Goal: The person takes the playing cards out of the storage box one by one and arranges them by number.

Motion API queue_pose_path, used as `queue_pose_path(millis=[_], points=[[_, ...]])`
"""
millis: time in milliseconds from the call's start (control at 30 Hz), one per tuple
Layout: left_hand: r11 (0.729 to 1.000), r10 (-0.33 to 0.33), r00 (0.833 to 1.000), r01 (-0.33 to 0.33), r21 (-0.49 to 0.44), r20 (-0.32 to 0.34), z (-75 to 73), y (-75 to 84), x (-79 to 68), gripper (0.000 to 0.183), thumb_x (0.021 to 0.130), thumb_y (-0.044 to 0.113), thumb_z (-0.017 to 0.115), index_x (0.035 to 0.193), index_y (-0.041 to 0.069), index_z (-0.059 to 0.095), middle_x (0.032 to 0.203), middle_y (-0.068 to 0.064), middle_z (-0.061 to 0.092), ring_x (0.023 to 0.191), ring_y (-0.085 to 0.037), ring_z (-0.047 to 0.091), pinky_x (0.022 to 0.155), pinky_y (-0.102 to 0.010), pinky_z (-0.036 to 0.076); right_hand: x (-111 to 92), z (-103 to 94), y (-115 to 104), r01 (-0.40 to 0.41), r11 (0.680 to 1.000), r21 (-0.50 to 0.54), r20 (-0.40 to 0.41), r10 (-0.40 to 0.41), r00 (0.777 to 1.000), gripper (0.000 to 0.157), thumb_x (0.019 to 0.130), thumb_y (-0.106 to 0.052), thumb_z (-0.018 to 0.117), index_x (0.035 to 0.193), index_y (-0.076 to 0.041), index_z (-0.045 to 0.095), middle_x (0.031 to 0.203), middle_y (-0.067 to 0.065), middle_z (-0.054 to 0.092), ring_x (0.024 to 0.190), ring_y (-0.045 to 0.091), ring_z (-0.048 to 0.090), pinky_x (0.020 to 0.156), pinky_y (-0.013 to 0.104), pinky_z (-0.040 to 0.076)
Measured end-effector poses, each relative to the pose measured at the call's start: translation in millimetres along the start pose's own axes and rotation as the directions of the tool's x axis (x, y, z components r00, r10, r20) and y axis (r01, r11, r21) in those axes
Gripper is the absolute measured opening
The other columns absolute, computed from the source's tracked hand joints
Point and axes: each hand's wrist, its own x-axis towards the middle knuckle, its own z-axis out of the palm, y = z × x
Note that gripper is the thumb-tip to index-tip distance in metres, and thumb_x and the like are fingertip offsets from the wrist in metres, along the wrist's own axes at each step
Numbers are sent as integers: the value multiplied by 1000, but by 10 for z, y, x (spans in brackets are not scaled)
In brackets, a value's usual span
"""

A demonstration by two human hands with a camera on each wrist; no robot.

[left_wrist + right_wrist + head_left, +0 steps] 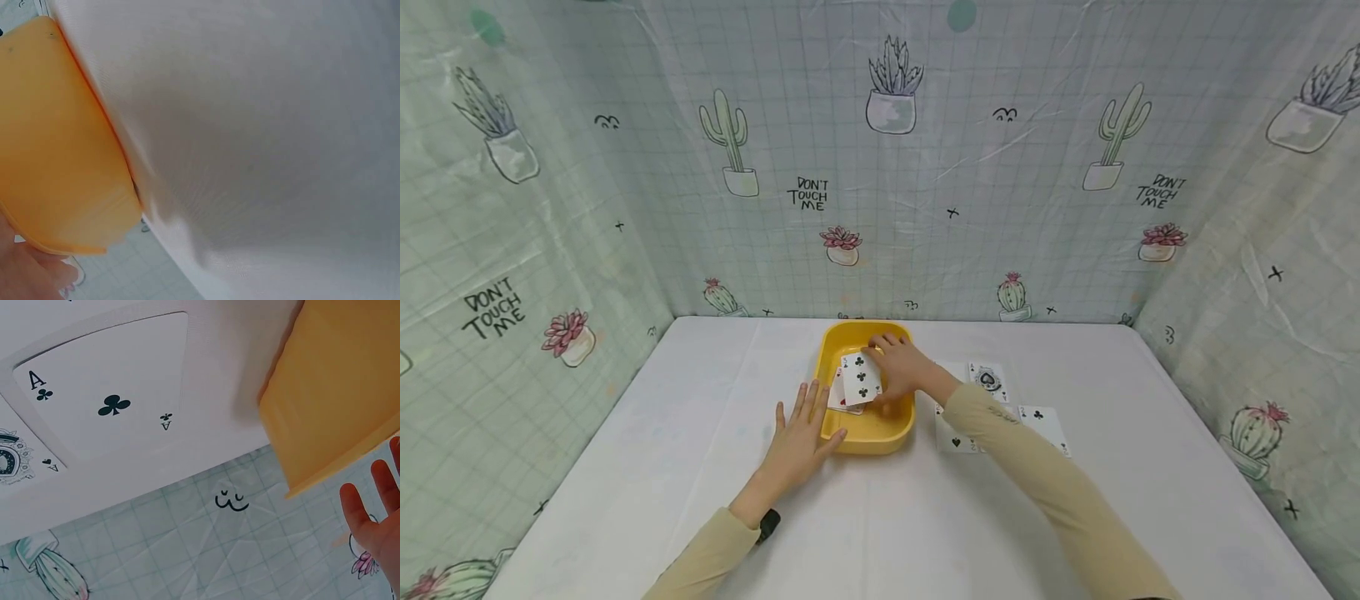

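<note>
A yellow plastic tray (868, 442) sits in the middle of the white table with playing cards in it. My right hand (901, 367) reaches over its right side and pinches a three of clubs card (852, 385) between fingertips at the top and thumb at the lower edge. Beneath that card, a card with red pips (837, 398) partly shows. My left hand (795, 440) rests at the tray's left rim, its fingers straight and its thumb over the front-left corner. In the left wrist view, fingers (34, 272) lie along the tray's rim.
Right of the tray, several face-up cards lie on the table, among them an ace of spades (988, 381), an ace of clubs (114, 405) and another club card (1045, 427); my right forearm covers some. A cactus-print sheet (820, 150) hangs around the table.
</note>
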Motion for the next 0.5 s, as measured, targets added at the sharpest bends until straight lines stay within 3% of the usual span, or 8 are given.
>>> queue_pose_path(millis=[500], points=[[1000,4,1000,-3,13,-17,2,-5,14,75,88,49,45,142,5,18,150,-14,14,138,-35,11,100,-66,13,-328,-151,142,-24,997,79,-74,29,997,87,67,-53,67,135,-9,37,133,8,34,120,25,30,95,46,34]])
